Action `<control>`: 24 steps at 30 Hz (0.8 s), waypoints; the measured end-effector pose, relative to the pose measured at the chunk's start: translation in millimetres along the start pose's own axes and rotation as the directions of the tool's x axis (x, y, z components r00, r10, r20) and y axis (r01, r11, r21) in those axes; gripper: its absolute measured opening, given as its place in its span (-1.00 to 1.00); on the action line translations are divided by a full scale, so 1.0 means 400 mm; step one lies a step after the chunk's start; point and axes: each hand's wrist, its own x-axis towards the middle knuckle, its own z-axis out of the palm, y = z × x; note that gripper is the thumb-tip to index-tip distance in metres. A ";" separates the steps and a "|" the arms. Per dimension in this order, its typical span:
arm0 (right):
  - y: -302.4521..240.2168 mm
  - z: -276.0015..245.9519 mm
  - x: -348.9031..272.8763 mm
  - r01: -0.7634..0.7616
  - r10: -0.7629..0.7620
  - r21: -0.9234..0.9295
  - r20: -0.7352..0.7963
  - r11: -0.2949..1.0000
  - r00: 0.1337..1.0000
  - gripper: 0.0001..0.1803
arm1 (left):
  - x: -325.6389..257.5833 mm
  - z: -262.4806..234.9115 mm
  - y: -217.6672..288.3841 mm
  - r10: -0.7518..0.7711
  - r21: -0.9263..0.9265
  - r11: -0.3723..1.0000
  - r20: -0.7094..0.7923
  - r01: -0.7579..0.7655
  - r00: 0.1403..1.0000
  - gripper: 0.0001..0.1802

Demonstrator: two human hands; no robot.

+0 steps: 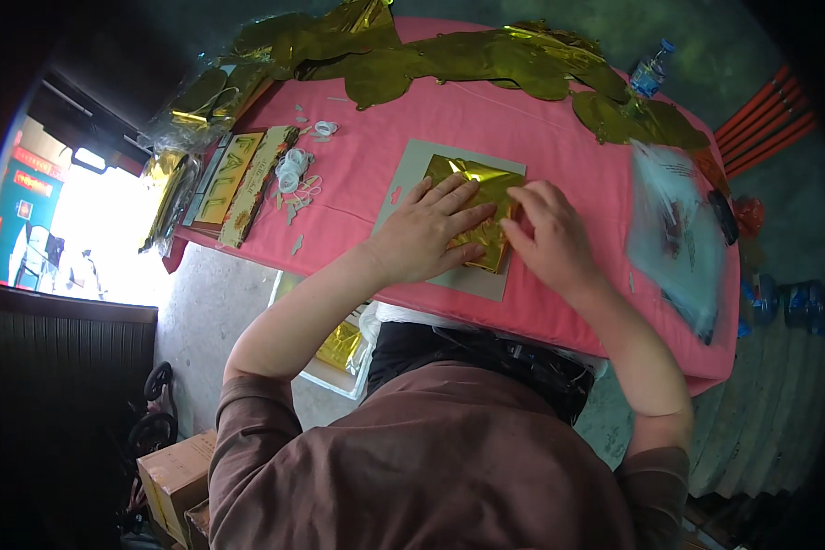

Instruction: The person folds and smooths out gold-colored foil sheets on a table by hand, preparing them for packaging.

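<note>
Pink-covered tabletop (371,128) fills most of the view. Gold foil sheets (449,60) run along its far edge; clear plastic bags (669,220) at the right, print on them too small to read. Grey card (411,170) near the front edge, mid-table. Printed packs (229,179) at left, lettered faces up. Folded gold foil (488,179) sits on the card; long axis looks roughly near-to-far, far end tipped left, though the hands cover a good part. Left hand (438,225) spread flat on the foil, main thing blocking the view. Right hand (545,225) half curled, thumb and fingertips at foil's right edge; can't tell if they pinch it. Labelled bottle (649,75) far right, white string coils (291,170) beside the packs.
</note>
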 end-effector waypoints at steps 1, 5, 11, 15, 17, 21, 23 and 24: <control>-0.006 0.010 0.002 0.067 -0.067 -0.005 -0.017 0.998 0.998 -0.50 | 0.002 0.001 -0.001 -0.006 0.000 1.000 -0.008 0.006 1.000 -0.42; -0.004 0.046 0.005 0.182 -0.181 -0.042 0.018 0.982 0.983 -0.32 | 0.009 0.014 -0.016 0.018 0.024 1.000 -0.026 -0.018 0.999 -0.39; 0.012 0.053 0.015 0.072 -0.021 -0.148 0.321 0.986 0.947 0.08 | 0.020 0.012 -0.049 0.048 -0.026 0.998 -0.001 -0.048 0.999 -0.39; -0.001 0.050 0.023 0.038 0.064 -0.244 0.400 0.969 0.914 0.20 | 0.048 -0.001 -0.111 0.008 -0.262 0.965 0.039 0.002 0.999 -0.36; -0.001 0.052 0.025 0.033 0.068 -0.238 0.404 0.971 0.912 0.21 | 0.058 -0.002 -0.134 -0.014 -0.227 0.974 0.054 0.025 0.998 -0.36; 0.002 0.043 0.026 0.049 0.068 -0.258 0.425 0.965 0.903 0.20 | 0.046 0.014 -0.159 -0.022 -0.007 1.000 0.023 0.022 0.999 -0.33; 0.008 0.039 0.024 0.058 0.062 -0.266 0.423 0.962 0.904 0.20 | 0.030 0.010 -0.162 -0.011 0.028 1.000 0.021 0.010 1.000 -0.33; 0.009 0.036 0.026 0.066 0.057 -0.259 0.440 0.964 0.896 0.21 | 0.021 0.005 -0.161 -0.018 0.038 0.999 0.046 0.016 0.999 -0.34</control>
